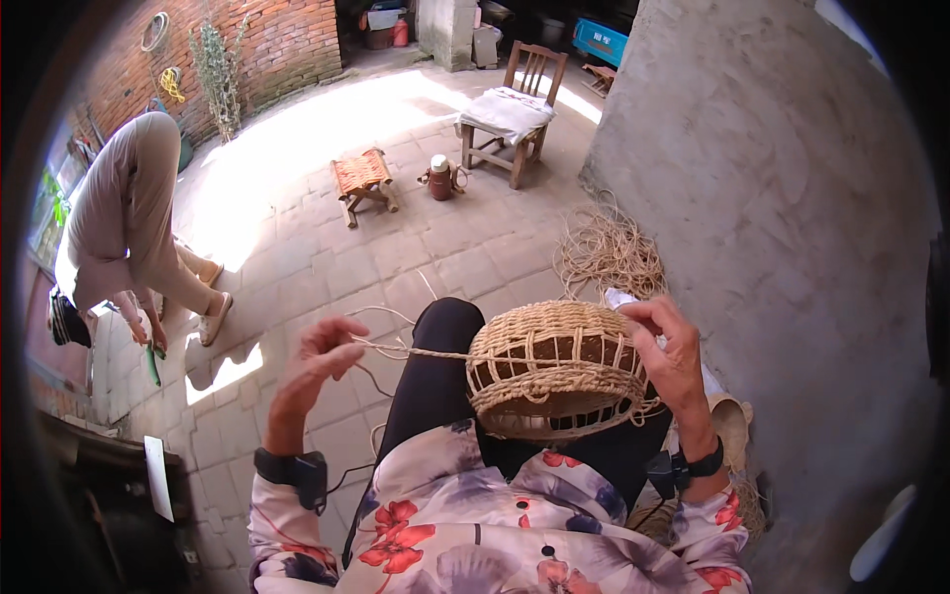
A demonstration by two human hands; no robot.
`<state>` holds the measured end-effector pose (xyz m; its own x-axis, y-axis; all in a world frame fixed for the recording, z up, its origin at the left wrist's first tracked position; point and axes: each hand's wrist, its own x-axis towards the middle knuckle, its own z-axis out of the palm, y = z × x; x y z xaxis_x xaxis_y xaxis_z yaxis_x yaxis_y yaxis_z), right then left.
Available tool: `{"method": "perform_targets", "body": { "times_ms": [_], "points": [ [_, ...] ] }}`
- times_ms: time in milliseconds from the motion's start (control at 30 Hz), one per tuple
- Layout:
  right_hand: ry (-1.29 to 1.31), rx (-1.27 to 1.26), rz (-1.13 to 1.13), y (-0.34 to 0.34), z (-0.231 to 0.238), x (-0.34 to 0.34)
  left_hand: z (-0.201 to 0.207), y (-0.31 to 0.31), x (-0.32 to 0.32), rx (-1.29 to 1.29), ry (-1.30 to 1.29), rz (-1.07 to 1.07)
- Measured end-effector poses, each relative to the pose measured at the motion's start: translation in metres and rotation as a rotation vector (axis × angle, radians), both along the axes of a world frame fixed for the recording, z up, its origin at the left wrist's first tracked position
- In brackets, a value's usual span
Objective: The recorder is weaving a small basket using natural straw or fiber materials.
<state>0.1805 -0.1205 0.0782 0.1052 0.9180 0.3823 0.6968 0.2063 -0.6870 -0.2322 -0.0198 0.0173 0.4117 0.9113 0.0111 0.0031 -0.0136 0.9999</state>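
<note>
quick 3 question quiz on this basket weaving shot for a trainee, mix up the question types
1. True or false: the left hand pulls a straw cord taut out of the woven basket.
2. Multiple choice: what lies on the paving by the grey wall? A) a loose pile of cord B) a metal bucket C) a stack of books
3. Fill in: the right hand rests on the basket's ____ side, as the wearer sees it.

Key: 1 true; 2 A; 3 right
</note>
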Motion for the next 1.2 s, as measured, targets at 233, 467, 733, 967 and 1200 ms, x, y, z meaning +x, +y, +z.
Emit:
{"method": "perform_targets", "body": {
  "times_ms": [233, 467, 733, 967, 1200],
  "points": [
    [0.183, 0.046, 0.726, 0.041, 0.064, -0.108, 0.106, -0.040, 0.059, 0.172, -0.478, -0.328],
    [0.683, -0.483, 0.669, 0.026, 0.053, -0.103, 0.092, -0.027, 0.086, 0.426, -0.522, -0.320],
    [0.012, 0.068, 0.153, 0.032, 0.033, -0.050, 0.019, -0.036, 0.113, -0.015, -0.112, -0.107],
    [-0.305, -0.002, 0.490, 0.038, -0.003, -0.052, -0.023, -0.043, 0.140, 0.108, 0.074, -0.187],
    [-0.269, -0.083, 0.569, 0.041, -0.014, -0.059, -0.014, -0.054, 0.155, 0.243, 0.178, -0.197]
  ]
}}
